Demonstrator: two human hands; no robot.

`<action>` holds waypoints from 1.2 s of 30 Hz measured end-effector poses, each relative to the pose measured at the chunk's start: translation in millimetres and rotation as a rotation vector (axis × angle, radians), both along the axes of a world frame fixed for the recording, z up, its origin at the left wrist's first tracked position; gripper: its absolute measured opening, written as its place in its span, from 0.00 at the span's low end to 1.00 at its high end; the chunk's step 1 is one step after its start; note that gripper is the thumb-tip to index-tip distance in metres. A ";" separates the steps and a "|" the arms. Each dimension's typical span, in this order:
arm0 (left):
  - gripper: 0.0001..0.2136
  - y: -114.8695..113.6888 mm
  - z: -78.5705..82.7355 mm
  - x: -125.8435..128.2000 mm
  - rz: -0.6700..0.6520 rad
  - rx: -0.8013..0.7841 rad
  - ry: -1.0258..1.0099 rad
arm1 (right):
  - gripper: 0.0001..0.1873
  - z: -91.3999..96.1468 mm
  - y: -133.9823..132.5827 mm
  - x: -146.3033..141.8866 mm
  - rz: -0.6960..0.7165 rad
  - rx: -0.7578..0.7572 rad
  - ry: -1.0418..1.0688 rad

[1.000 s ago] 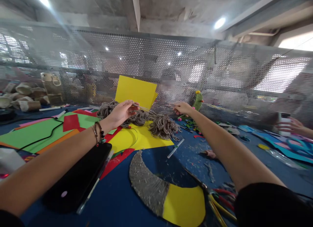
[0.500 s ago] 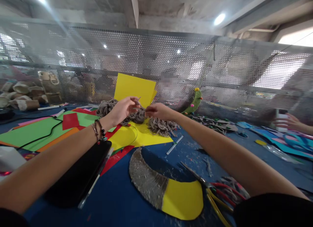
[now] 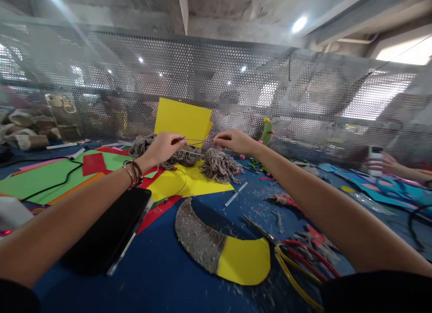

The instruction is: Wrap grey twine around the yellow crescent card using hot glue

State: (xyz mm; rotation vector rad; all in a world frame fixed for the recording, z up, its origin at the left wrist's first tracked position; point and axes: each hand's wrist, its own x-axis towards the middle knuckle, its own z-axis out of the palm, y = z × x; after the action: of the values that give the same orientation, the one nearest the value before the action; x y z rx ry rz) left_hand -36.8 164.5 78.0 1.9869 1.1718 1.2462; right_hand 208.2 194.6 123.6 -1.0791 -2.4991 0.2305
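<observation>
Thin grey cord [image 3: 195, 140] stretches between my two hands above the bundles. My left hand [image 3: 165, 147], with bracelets at the wrist, is closed on one end of it. On the other side my right hand [image 3: 233, 141] pinches the cord between thumb and fingers. Below them lie tangled hanks of grey cord [image 3: 221, 165] on yellow card [image 3: 192, 185]. Nearer to me rests a crescent-shaped card [image 3: 245, 261], its left part covered in grey cord and its right part bare yellow.
Scissors [image 3: 266, 235] and red and yellow handles lie right of the crescent. A black phone-like slab [image 3: 111, 230] and coloured paper [image 3: 50, 178] are at left. A glue stick [image 3: 236, 194] lies mid-table. Behind stand folded yellow card [image 3: 182, 119] and a perforated panel [image 3: 135, 79]. Another person's hand [image 3: 388, 163] holds a phone.
My hands have moved apart, and the cord now shows stretched between them. The view has shifted slightly; the crescent lies as before.
</observation>
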 end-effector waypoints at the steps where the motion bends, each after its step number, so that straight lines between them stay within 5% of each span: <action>1: 0.12 0.2 0.6 -0.4 0.001 -0.012 -0.019 | 0.17 0.2 -1.4 2.5 -0.007 -0.011 -0.002; 10: 0.12 -0.1 3.7 1.7 -0.099 -0.217 -0.268 | 0.16 -2.4 4.0 3.4 -0.086 0.007 -0.046; 18: 0.11 -7.7 6.7 -8.6 -0.172 -0.346 -0.188 | 0.23 2.3 5.4 16.0 -0.110 0.059 -0.061; 36: 0.12 8.7 -8.3 -28.4 -0.038 -0.163 0.174 | 0.15 -4.0 22.2 61.5 -0.369 -0.137 0.116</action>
State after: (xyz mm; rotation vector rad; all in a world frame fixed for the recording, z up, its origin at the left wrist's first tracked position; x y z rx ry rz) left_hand -65.3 173.3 69.7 2.0167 1.2684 0.9419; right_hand 269.6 216.8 119.6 -1.5104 -2.1588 0.3470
